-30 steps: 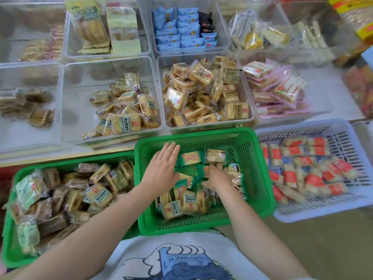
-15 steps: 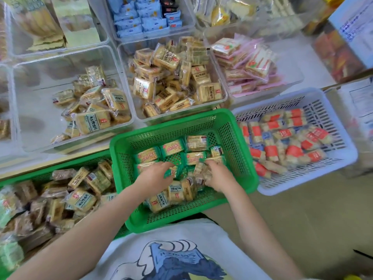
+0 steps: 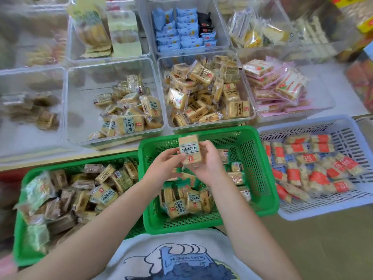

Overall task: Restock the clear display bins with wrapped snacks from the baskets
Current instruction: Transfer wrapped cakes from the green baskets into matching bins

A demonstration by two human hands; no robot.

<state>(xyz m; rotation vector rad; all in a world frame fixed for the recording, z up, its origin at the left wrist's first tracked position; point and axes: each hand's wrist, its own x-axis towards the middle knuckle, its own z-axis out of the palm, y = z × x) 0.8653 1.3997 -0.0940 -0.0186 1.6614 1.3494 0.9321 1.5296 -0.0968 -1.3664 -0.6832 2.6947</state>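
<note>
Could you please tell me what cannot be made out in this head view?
- Far-left clear bin: contents motion-blurred.
- Held snack packet: print blurred; lower part hidden by left hand and right hand.
- Middle green basket: snacks partly hidden under both forearms.

Premises: a snack shop's display area. Beyond my fingers (image 3: 203,147), rows of clear display bins (image 3: 116,102) hold individually wrapped snacks sorted by kind. Beneath and beside my fingers, green baskets (image 3: 260,178) and a white basket (image 3: 323,209) carry loose stock.
</note>
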